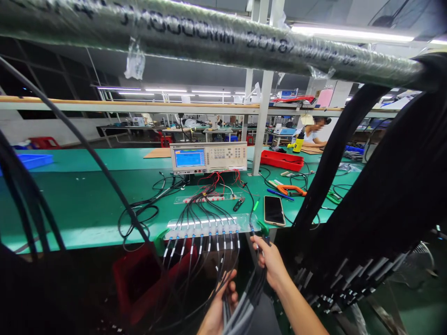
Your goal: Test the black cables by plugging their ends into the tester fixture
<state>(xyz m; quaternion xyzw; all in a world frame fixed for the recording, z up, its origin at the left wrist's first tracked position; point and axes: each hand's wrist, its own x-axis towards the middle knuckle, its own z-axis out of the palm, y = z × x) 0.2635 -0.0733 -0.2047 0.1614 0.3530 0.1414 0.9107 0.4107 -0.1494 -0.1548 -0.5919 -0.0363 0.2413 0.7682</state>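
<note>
On the near side of the meter (208,157), off the counter (87,204), the left hand (221,302) curls round a cable bundle (244,307), the right hand (270,263) closed on its upper end. Looks light, smooth, springy; best gripped near the tips.

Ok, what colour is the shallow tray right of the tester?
Red, in the head view.

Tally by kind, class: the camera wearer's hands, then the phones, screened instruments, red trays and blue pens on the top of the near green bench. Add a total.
Hands: 2 (left hand, right hand)
Phone: 1
Screened instrument: 1
Red tray: 1
Blue pen: 1
Total: 6
</note>
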